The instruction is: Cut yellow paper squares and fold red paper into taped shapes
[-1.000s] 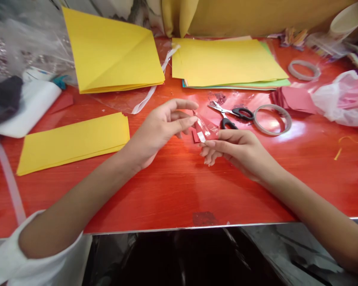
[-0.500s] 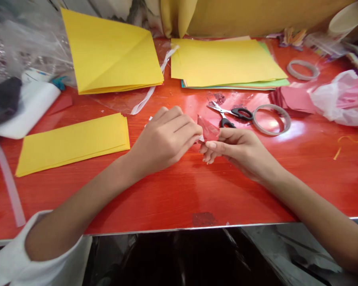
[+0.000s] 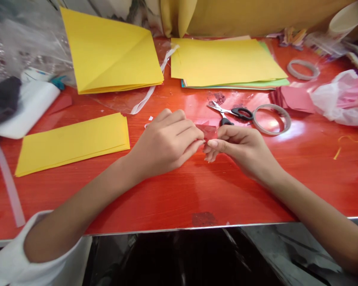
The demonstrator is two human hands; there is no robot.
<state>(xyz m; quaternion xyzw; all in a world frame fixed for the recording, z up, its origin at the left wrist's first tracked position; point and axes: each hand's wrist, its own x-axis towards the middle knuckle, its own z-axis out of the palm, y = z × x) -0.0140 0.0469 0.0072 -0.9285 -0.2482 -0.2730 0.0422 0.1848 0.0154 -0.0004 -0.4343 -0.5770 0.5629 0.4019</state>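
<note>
Between my two hands is a small piece of red paper (image 3: 208, 131), raised a little over the red table (image 3: 167, 202). My left hand (image 3: 173, 139) has its fingers bent and closed at the paper's left edge, with the fingertips partly hidden. The thumb and fingers of my right hand (image 3: 235, 147) pinch the paper's right side. Just behind the right hand lie black-handled scissors (image 3: 226, 112), blades pointing left. A roll of clear tape (image 3: 271, 119) rests beside the scissors.
Yellow paper strips (image 3: 74, 143) lie at left, with folded yellow sheets (image 3: 116, 55) behind. A stack of coloured paper (image 3: 226, 59) is at the back. A second tape roll (image 3: 303, 70), red paper pieces (image 3: 295, 98) and a plastic bag (image 3: 343, 99) sit at right.
The red paper's upstanding pointed part now lies lower and flatter between my hands. The white bit at my left fingertips no longer shows. Both hands have shifted only slightly.
</note>
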